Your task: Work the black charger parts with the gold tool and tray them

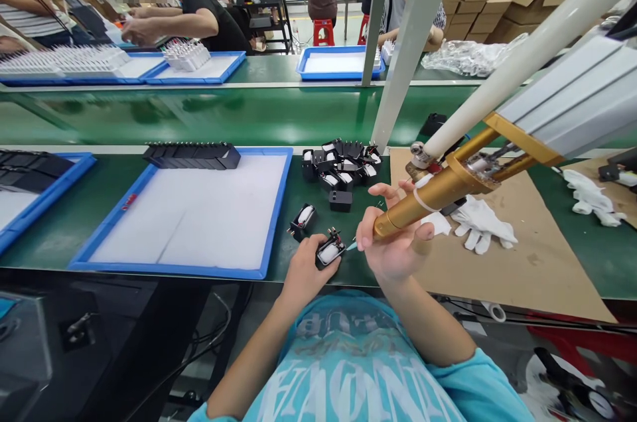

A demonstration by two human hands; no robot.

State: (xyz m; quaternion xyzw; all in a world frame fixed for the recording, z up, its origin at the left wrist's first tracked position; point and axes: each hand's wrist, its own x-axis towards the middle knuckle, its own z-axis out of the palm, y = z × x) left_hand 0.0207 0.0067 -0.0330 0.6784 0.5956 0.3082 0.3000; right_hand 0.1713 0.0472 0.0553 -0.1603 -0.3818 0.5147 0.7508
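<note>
My left hand (309, 271) grips a small open black housing (331, 252) with a white part inside and thin leads sticking up. Around the gold barrel of a dispensing gun (421, 206), which hangs down from the upper right, my right hand (395, 249) has its fingers curled. The gun's light-blue nozzle tip (352, 246) reaches the right end of the held housing; whether it touches cannot be made out. Another open housing (302, 220) lies tilted just behind my left hand. Beyond it is a heap of similar black housings (343, 163), with one closed-side-up housing (340, 201) in front.
To the left, a blue-rimmed tray (266, 236) carries a row of black housings (192, 156) along its back edge. White gloves (482, 223) lie on cardboard (537, 263) at right. A slanted white post (405, 57) rises behind. Co-workers sit across the green line (199, 113).
</note>
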